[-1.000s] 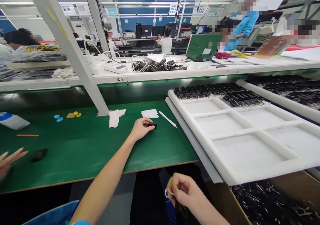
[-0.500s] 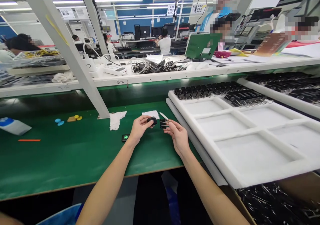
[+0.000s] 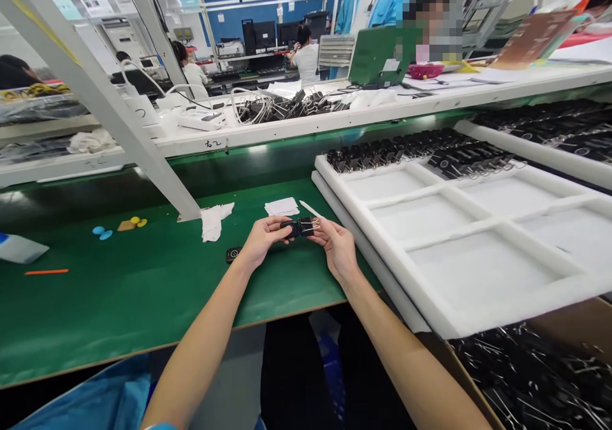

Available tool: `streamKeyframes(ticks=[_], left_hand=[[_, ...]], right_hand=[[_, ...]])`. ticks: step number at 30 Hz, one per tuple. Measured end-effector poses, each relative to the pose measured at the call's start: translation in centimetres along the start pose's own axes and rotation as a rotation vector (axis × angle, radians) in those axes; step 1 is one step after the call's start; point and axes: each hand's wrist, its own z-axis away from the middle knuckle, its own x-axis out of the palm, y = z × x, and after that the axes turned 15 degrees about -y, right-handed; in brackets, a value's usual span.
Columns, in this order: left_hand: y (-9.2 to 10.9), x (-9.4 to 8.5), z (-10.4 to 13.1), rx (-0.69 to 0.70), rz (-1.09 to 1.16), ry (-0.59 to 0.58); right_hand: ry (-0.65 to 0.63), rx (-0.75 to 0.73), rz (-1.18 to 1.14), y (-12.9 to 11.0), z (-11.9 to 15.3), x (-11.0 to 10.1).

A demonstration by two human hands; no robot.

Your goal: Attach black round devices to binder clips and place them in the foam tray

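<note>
Small black gadget (image 3: 289, 228) in the middle of the frame, over the green table (image 3: 157, 305). Pinched in the left hand (image 3: 262, 238), with thumb on its front and fingers curled almost closed. Black clip (image 3: 307, 226) right beside it. Held in the right hand (image 3: 338, 245) near the silver wire arms, fingers bent and nearly closed too. Big change from half a second ago: almost no gap now between clip and gadget. Likely meaning: clip and gadget now being lined up edge to edge. Too small to tell: clip biting on the gadget, or only close by. Another gadget (image 3: 233, 254) lying by the left wrist, left of the middle, with a pale mark now instead of a green one. White pen (image 3: 308, 208) and white paper (image 3: 281, 207) just above the hands in the frame. At the right, white foam tray (image 3: 526, 314) with clips (image 3: 473, 157) in its upper part. At lower right, cardboard box (image 3: 578, 325) with plenty more
</note>
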Motion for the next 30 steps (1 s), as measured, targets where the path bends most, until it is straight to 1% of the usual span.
streamKeyframes(ticks=[6,9,13,20,24,26,27,29,30], left_hand=[[-0.2,-0.3,0.0,0.004,-0.010,0.002],[-0.2,-0.3,0.0,0.006,-0.072,0.003],[-0.3,-0.2,0.0,0.002,-0.138,0.020],[-0.5,-0.3,-0.2,-0.007,-0.126,0.023],[-0.5,-0.4,-0.2,-0.007,-0.114,0.041],[-0.4,-0.5,-0.2,0.013,-0.112,0.050],[-0.3,-0.5,-0.2,0.034,-0.109,0.057],[-0.1,-0.7,0.0,0.084,-0.090,0.073],[0.0,-0.8,0.0,0.109,-0.075,0.084]], right_hand=[[-0.014,0.016,0.007,-0.1,0.2,0.1],[-0.023,0.018,0.025,-0.1,0.3,0.0],[-0.005,0.007,0.073,0.2,0.2,0.1],[0.008,0.007,0.091,0.6,0.2,-0.1],[0.002,0.056,0.100,0.6,0.2,0.6],[-0.008,0.090,0.131,-0.2,1.1,1.1],[-0.019,0.101,0.158,-1.0,2.0,1.1],[-0.121,0.157,0.275,-3.2,5.3,0.4],[-0.194,0.203,0.341,-4.5,7.6,-0.6]])
